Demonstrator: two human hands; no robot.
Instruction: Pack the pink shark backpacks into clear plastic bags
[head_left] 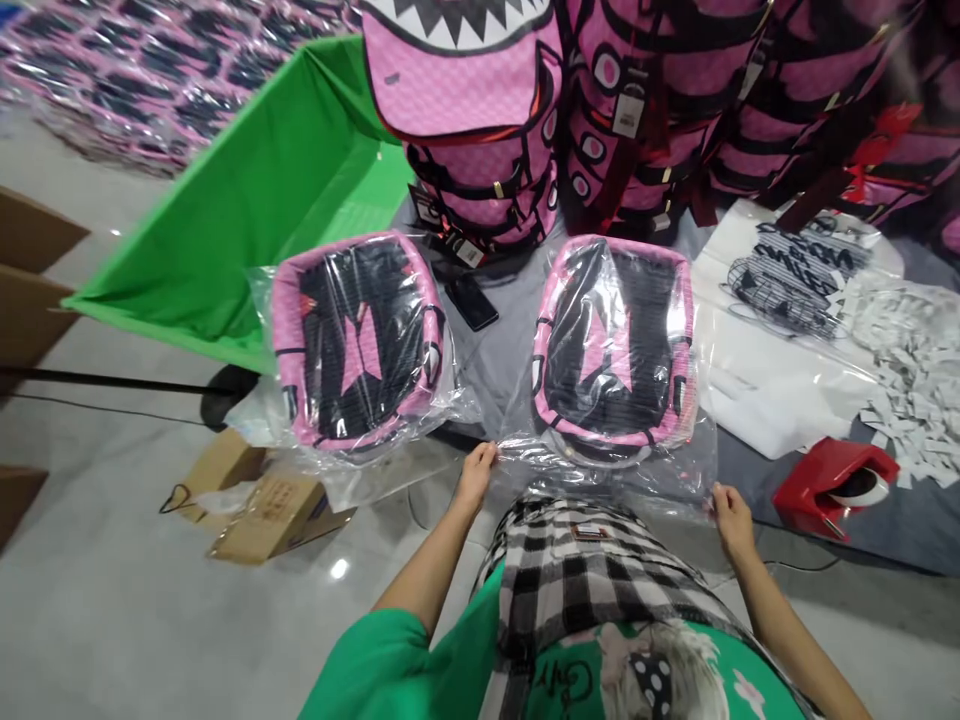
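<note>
A pink-and-black backpack lies back side up inside a clear plastic bag at the table's front edge. My left hand pinches the left corner of the bag's near end. At the right corner, my right hand grips the same film, which is stretched out between both hands. To the left lies a second bagged backpack of the same kind, its loose plastic hanging over the edge. A black phone rests between the two.
Stacked pink backpacks with tags line the back. A green fabric bin stands at left, near cardboard boxes on the floor. On the right are a red tape dispenser, white plastic bags and a heap of white slips.
</note>
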